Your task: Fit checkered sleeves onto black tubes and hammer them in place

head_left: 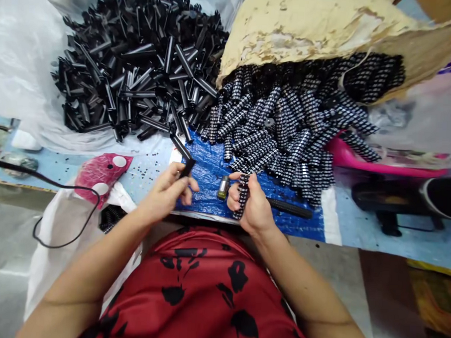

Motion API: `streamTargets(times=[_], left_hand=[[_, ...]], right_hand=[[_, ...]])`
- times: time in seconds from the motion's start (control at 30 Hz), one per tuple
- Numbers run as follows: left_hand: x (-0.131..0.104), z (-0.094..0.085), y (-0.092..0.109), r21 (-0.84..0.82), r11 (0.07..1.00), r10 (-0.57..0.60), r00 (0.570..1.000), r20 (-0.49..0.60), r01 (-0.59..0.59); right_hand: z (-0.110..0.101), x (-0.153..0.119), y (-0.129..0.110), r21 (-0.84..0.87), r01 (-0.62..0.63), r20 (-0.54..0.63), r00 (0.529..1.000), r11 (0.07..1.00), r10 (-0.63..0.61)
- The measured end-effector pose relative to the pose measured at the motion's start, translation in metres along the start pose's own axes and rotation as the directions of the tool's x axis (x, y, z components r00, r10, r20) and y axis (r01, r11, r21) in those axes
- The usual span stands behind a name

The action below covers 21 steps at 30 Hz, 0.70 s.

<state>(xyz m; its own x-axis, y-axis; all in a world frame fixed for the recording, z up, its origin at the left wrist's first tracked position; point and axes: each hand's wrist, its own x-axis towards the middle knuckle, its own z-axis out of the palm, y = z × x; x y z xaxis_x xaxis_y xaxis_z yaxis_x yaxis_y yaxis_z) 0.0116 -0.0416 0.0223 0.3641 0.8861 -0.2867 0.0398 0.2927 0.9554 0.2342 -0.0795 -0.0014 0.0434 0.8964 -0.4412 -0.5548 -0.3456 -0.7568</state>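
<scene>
My left hand (168,191) is closed around a black plastic piece (187,168) with a flared end, just in front of a heap of similar glossy black tubes (139,80). In my right hand (256,205) is a black-and-white patterned cylinder (243,195), held upright with fingers wrapped round it. Between the hands a small bottle-like container (223,188) with a grey top stands on the blue sheet (207,163). Right of my right hand lies a dark textured rod (289,208). Beyond it spreads a pile of patterned cylinders (287,122).
A worn cream-coloured sack (306,28) gapes over the patterned pile. At the right are a pink tray (390,163) and a black machine-like object (392,198). On the left lie a pink pouch (101,173), a black cable (90,220) and a white bag (56,271) hanging at the table edge.
</scene>
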Motion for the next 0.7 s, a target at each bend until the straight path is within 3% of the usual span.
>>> streamTargets(times=[0.07,0.17,0.27,0.33,0.37,0.43,0.5,0.53,0.6,0.7], left_hand=[[0.002,0.028,-0.002,-0.058,0.998,-0.013,0.996,0.091,0.018],[0.01,0.06,-0.013,0.035,0.994,0.1,0.994,0.046,-0.101],[0.016,0.071,-0.02,0.149,0.965,0.22,0.976,-0.005,-0.217],[0.016,0.069,-0.02,0.11,0.977,0.184,0.983,-0.009,-0.182],[0.014,0.066,-0.019,0.072,0.986,0.152,0.988,-0.012,-0.15],[0.01,0.059,-0.016,0.015,0.995,0.097,0.995,-0.011,-0.096],[0.006,0.055,-0.013,0.02,0.996,0.087,0.996,0.003,-0.087],[0.005,0.054,-0.012,0.027,0.996,0.081,0.997,0.013,-0.081],[0.005,0.054,-0.01,0.013,0.999,0.031,0.999,0.025,-0.031],[0.007,0.059,-0.01,-0.046,0.997,-0.063,0.997,0.042,0.065]], right_hand=[[0.009,0.001,0.005,0.07,0.056,-0.056,0.997,0.996,-0.053],[0.021,0.002,0.013,0.052,0.163,-0.088,0.983,0.985,-0.158],[0.02,0.001,0.018,-0.104,0.262,-0.024,0.964,0.959,-0.266],[0.008,-0.002,0.016,-0.3,0.386,0.128,0.922,0.872,-0.364],[0.0,-0.003,0.014,-0.41,0.479,0.236,0.878,0.776,-0.417],[-0.015,-0.006,0.008,-0.576,0.676,0.466,0.733,0.46,-0.495],[-0.025,-0.007,0.002,-0.606,0.786,0.64,0.575,0.124,-0.51],[-0.028,-0.007,0.0,-0.592,0.806,0.693,0.511,0.003,-0.508],[-0.03,-0.005,-0.003,-0.563,0.815,0.741,0.426,-0.135,-0.519],[-0.03,-0.004,-0.003,-0.551,0.806,0.752,0.367,-0.217,-0.547]])
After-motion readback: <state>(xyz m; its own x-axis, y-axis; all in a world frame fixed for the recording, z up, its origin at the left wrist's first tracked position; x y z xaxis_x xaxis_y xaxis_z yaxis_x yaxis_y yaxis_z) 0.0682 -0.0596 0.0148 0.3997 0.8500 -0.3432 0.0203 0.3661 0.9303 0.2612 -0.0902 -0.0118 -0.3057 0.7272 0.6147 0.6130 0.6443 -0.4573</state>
